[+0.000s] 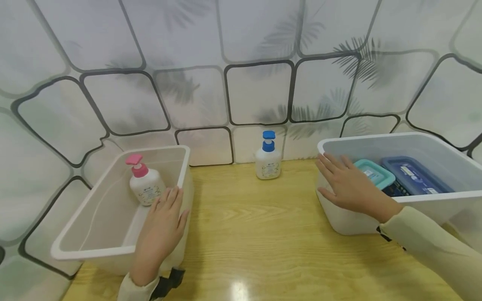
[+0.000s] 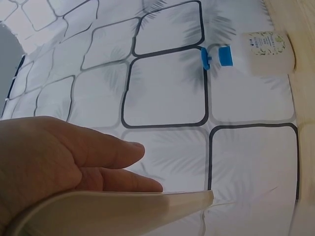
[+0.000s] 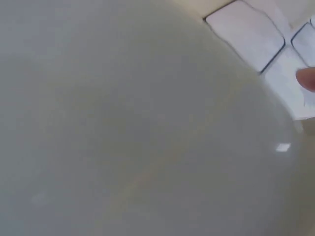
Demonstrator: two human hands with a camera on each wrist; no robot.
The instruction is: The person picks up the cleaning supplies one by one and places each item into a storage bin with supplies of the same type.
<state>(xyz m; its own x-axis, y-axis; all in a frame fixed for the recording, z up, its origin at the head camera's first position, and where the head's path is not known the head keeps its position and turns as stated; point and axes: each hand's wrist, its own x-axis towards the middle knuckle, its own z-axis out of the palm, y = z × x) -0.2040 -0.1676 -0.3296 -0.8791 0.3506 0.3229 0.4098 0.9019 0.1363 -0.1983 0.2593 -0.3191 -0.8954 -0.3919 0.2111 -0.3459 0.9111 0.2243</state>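
Observation:
In the head view my left hand (image 1: 160, 234) lies over the right rim of the left white plastic bin (image 1: 94, 253), its fingers straight. Beyond its fingertips, a pump bottle with a pink top (image 1: 147, 186) leans inside that bin. The left wrist view has the left hand (image 2: 74, 164) right at the bin's edge (image 2: 123, 209). My right hand (image 1: 352, 186) stretches flat over the near left corner of the right white bin (image 1: 433, 200), fingers extended. Only a fingertip (image 3: 307, 78) shows in the right wrist view, past a blurred pale bin wall (image 3: 147, 123). Neither hand holds anything.
A white pump bottle with a blue top (image 1: 268, 163) stands upright between the bins, near the back wall. Inside the right bin lie a teal-lidded container (image 1: 374, 173) and a dark blue-lidded one (image 1: 416, 175). Patterned sheeting (image 1: 260, 94) rises behind the wooden tabletop (image 1: 256, 234).

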